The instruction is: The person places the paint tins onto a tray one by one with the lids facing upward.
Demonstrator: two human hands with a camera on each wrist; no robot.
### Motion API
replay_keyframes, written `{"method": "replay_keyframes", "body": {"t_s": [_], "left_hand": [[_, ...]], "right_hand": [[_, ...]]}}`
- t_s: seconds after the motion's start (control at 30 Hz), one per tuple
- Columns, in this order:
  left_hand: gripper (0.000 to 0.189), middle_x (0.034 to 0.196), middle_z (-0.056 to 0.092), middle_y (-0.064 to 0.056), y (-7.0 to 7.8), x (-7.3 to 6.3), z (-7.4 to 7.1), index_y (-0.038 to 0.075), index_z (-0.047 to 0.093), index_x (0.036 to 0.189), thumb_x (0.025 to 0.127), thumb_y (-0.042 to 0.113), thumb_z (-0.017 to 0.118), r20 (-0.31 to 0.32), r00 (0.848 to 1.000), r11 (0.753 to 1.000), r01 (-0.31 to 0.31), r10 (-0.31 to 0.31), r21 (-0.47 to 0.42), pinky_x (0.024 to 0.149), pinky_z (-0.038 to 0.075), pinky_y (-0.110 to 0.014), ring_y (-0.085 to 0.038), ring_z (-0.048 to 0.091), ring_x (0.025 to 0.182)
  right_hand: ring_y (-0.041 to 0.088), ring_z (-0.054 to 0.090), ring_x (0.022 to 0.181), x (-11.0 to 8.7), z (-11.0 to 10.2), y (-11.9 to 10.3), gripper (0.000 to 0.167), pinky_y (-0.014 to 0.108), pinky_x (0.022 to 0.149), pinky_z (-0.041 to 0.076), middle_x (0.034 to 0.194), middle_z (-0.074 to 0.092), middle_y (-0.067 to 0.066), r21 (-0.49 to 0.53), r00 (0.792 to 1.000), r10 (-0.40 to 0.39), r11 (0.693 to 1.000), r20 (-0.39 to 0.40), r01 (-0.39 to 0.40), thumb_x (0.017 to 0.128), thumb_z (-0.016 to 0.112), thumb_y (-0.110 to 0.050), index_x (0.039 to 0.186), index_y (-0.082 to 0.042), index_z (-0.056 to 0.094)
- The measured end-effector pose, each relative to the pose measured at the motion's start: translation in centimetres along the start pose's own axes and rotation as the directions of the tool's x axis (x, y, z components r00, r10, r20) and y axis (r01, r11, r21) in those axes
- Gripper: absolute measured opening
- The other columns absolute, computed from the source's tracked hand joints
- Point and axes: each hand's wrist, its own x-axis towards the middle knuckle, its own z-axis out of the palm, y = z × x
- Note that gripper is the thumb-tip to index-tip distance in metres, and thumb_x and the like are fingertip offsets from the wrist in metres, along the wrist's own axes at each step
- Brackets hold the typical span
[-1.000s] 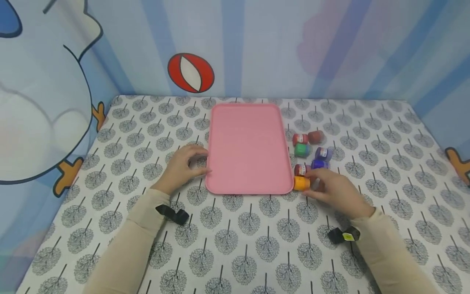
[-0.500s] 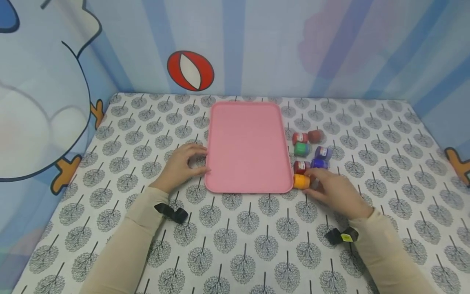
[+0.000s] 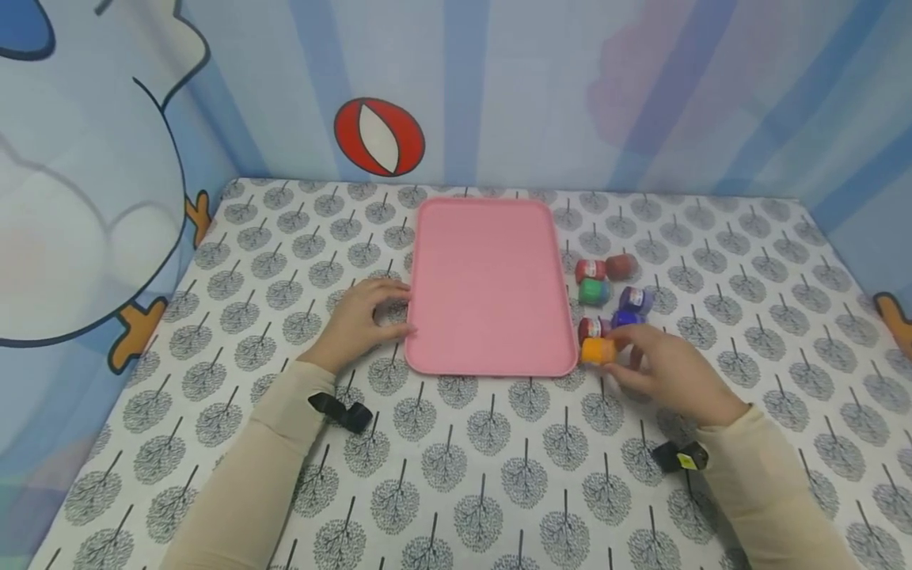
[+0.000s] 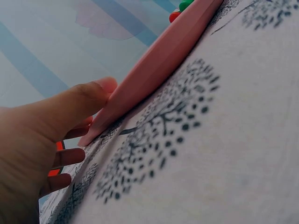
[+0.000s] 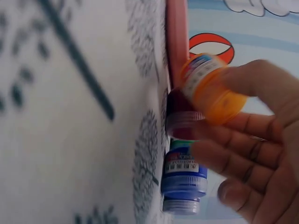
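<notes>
My right hand [image 3: 673,372] pinches an orange paint jar [image 3: 597,350] between thumb and fingers beside the tray's near right corner. In the right wrist view the orange jar [image 5: 215,91] is tilted and raised off the cloth, its label facing away from the palm. My left hand [image 3: 359,323] rests at the left edge of a pink tray [image 3: 492,285], fingers relaxed. The left wrist view has the thumb tip against the tray's rim [image 4: 145,79]. Just behind the orange jar lies a dark red jar [image 3: 590,329], with a blue jar [image 3: 627,319] to its right.
Farther back on the tray's right lie a green jar [image 3: 594,291], a purple jar [image 3: 636,299], a red jar [image 3: 590,271] and a brownish-red jar [image 3: 622,267]. A tree-print cloth [image 3: 456,467] covers the table; a printed backdrop [image 3: 527,87] stands behind.
The orange jar has come up off the cloth in my right hand, and its label has turned. My left hand stays at the tray's edge. The head view has shifted slightly.
</notes>
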Motion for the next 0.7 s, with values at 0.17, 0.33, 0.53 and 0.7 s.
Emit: {"method": "replay_keyframes", "body": {"t_s": [0.17, 0.33, 0.53, 0.7], "left_hand": [[0.056, 0.139, 0.056, -0.006, 0.1, 0.0, 0.1, 0.013, 0.063, 0.123, 0.075, 0.038, 0.080, 0.008, 1.000, 1.000, 0.015, -0.015, 0.008, 0.118, 0.026, -0.050, -0.028, 0.044, 0.134], [0.056, 0.139, 0.056, -0.006, 0.2, 0.1, 0.1, 0.014, 0.063, 0.124, 0.076, 0.038, 0.079, 0.011, 1.000, 1.000, 0.017, -0.017, 0.006, 0.118, 0.026, -0.050, -0.027, 0.044, 0.134], [0.056, 0.139, 0.056, -0.006, 0.2, 0.0, 0.0, 0.014, 0.063, 0.124, 0.076, 0.039, 0.079, 0.013, 1.000, 1.000, 0.023, -0.023, 0.017, 0.118, 0.026, -0.050, -0.027, 0.044, 0.134], [0.055, 0.139, 0.056, -0.006, 0.3, -0.1, -0.1, 0.014, 0.063, 0.124, 0.077, 0.038, 0.079, 0.012, 1.000, 1.000, 0.024, -0.024, 0.007, 0.118, 0.025, -0.051, -0.028, 0.044, 0.134]], "right_hand": [[0.010, 0.055, 0.071, 0.1, -0.3, -0.4, 0.041, 0.019, 0.054, 0.045, 0.084, 0.064, 0.001, -0.035, 0.996, -0.070, 0.997, -0.061, 0.068, 0.084, 0.072, -0.023, 0.120, -0.007, 0.060], [0.010, 0.055, 0.071, 0.4, -0.4, -0.9, 0.039, 0.019, 0.055, 0.046, 0.084, 0.064, 0.000, -0.056, 0.992, -0.100, 0.994, -0.079, 0.095, 0.083, 0.073, -0.021, 0.117, -0.006, 0.061], [0.009, 0.055, 0.072, 0.8, -0.3, -1.5, 0.034, 0.021, 0.059, 0.048, 0.085, 0.064, -0.001, -0.065, 0.987, -0.137, 0.989, -0.087, 0.131, 0.082, 0.074, -0.020, 0.111, -0.005, 0.063], [0.009, 0.057, 0.073, 1.3, -0.2, -2.3, 0.033, 0.025, 0.064, 0.052, 0.085, 0.064, -0.001, -0.070, 0.983, -0.162, 0.985, -0.085, 0.156, 0.082, 0.074, -0.021, 0.109, -0.005, 0.064]]}}
